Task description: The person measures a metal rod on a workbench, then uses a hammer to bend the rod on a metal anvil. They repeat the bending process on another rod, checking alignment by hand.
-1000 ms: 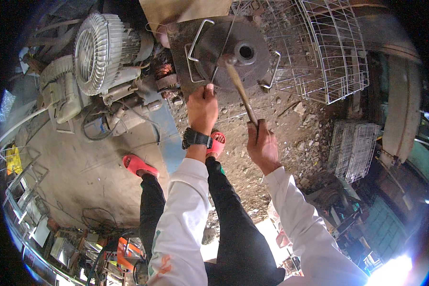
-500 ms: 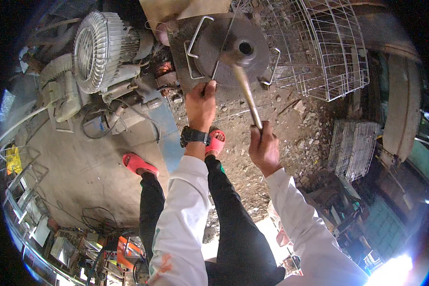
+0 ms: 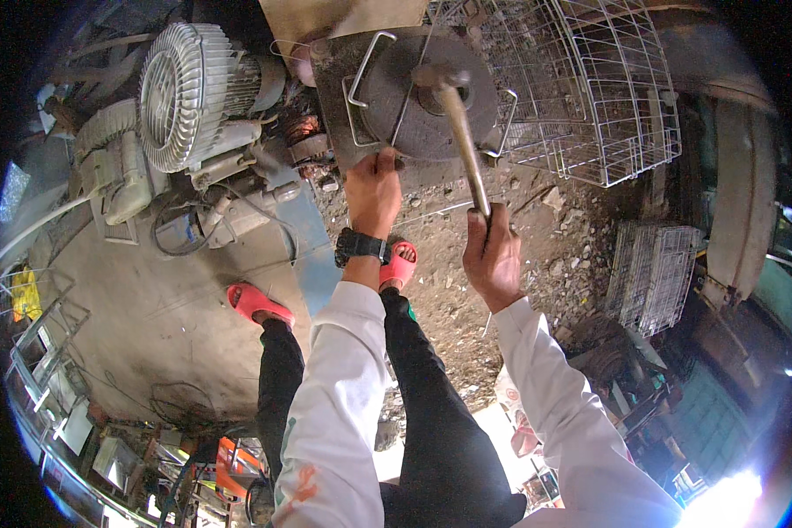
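Note:
My left hand (image 3: pixel 374 195), with a black watch at its wrist, is closed on the near end of a thin metal rod (image 3: pixel 407 106). The rod runs away from me across a dark round metal block (image 3: pixel 383 97). My right hand (image 3: pixel 493 257) grips the wooden handle of a hammer (image 3: pixel 463 145). Above the block, the hammer's head covers most of the hole in its raised centre; whether it touches anything, I cannot tell. Bent metal rods stand at both sides of the block, one bent rod (image 3: pixel 354 88) at the left and another bent rod (image 3: pixel 508 123) at the right.
A wire cage (image 3: pixel 625 97) stands at the far right, with folded wire panels (image 3: pixel 656 273) nearer. At the left are a finned grey motor (image 3: pixel 180 97) and cables. Rubble (image 3: pixel 572 238) covers the ground on the right. My feet wear pink sandals (image 3: pixel 260 302).
The hammer's head has moved away from me, from the near side of the hole to over it. My right hand has shifted slightly farther away. My left hand stays nearly in place.

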